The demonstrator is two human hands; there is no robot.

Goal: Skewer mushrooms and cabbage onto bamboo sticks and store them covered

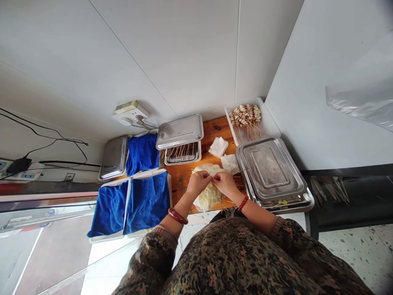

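Over a clear plastic bag of pale yellow-green leafy food (208, 198), my left hand (198, 182) and my right hand (226, 185) meet with their fingertips pinched together. Both hands are closed; whatever lies between the fingers is too small to make out. A red bangle circles my left wrist, and red beads circle my right. Several thin bamboo skewers (227, 203) lie beside the bag, partly under my right forearm. Just beyond my hands are a white packet (218, 146) and a crumpled white plastic wrapper (229, 163).
On the right stands a lidded metal tray (272, 168); behind it, a white bin (272, 125) holds skewered food (245, 116). A half-covered tray of skewers (182, 151) sits at the back. Blue cloths (147, 203) cover containers on the left. A power strip (132, 110) hangs on the wall.
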